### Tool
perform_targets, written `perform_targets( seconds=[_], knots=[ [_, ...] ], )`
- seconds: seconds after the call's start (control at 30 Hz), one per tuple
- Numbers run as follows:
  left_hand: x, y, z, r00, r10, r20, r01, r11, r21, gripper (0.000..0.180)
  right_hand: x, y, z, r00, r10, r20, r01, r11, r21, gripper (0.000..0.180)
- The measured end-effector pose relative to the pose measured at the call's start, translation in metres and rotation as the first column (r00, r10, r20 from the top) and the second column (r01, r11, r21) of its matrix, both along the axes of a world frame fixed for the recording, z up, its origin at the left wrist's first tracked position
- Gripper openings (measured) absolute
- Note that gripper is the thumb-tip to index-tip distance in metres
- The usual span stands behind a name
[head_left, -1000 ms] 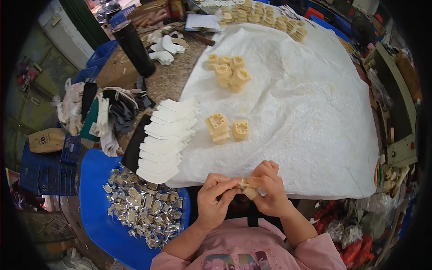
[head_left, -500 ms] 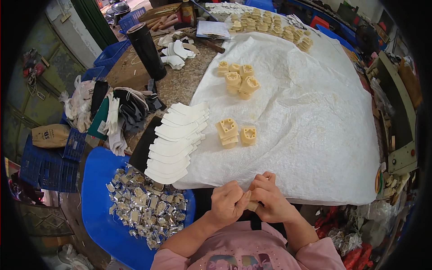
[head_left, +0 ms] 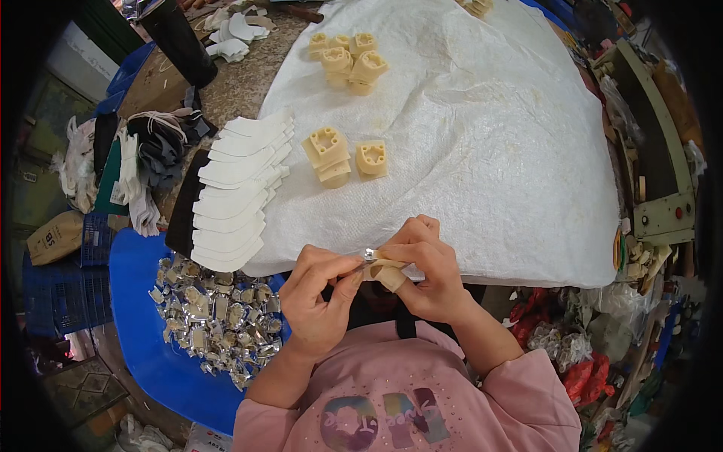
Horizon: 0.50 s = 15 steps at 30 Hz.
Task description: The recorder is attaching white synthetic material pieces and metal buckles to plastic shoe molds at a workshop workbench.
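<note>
In front of my chest, at the table's near edge, both hands hold one small cream plastic part (head_left: 389,277) with a hollow, curved body. My right hand (head_left: 431,273) grips it with thumb and fingers from the right. My left hand (head_left: 320,297) pinches its left end, where a small shiny silver piece (head_left: 370,255) shows between the fingertips. Whether that piece is fixed to the part, I cannot tell. Beyond my hands, a short stack of similar cream parts (head_left: 328,157) and a single cream part (head_left: 371,160) stand on a white woven sheet (head_left: 482,166).
Left of my hands lies an overlapping row of white curved pieces (head_left: 237,192). Below it, a blue tub (head_left: 143,331) holds many silver-and-cream parts (head_left: 218,316). More cream parts (head_left: 350,62) stand farther back. A black cylinder (head_left: 177,41) and gloves (head_left: 135,181) are at left; a green-grey machine frame (head_left: 663,151) at right.
My view has tipped downward, so the table's far end has left it. My hands have opened apart a little, and the cream part with its silver piece now shows between them.
</note>
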<state>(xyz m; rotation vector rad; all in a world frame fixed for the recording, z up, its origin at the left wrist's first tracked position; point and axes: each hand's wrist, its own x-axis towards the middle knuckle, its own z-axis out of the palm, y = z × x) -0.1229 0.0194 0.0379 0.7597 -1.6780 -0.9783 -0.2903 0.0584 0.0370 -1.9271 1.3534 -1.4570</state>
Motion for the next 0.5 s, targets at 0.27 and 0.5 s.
perform_targets(
  seconds=[0.27,0.5],
  knots=[
    [-0.005,0.001,0.009,0.977,0.102,0.186,-0.049,0.962,-0.268,0.012,0.001,0.006,0.000,0.993,-0.024,-0.119,0.025,1.000,0.007,0.026],
    [-0.005,-0.004,0.015,0.963,-0.019,0.270,0.060,0.988,-0.145,0.009,-0.001,0.008,-0.001,0.975,-0.018,-0.222,0.019,1.000,0.002,0.024]
  ],
)
